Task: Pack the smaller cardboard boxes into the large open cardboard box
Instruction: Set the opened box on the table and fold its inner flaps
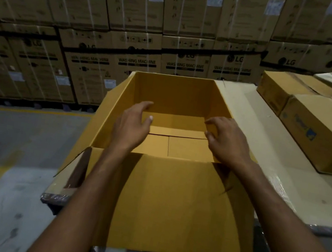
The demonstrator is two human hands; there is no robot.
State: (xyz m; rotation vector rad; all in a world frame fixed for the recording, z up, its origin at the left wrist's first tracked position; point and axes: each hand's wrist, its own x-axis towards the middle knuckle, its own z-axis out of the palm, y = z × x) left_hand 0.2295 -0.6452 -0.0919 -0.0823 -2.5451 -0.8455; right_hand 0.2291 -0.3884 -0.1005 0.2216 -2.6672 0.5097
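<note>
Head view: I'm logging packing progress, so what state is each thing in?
large open cardboard box: flaps folded open, nothing packed inside.
left hand: reaching into the box, fingers loosely curled, holding nothing.
right hand: reaching into the box, fingers loosely curled, holding nothing.
smaller cardboard boxes: closed, lying on the table to the right, not yet packed.
washing machine cartons: closed, strapped, stacked behind.

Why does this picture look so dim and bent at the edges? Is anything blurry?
Head view: dim warehouse light, brightest on the open box; the stacked cartons behind bow from the wide lens, their print soft; both arms throw dark shadows on the near flap; left hand and right hand look fairly sharp.
</note>
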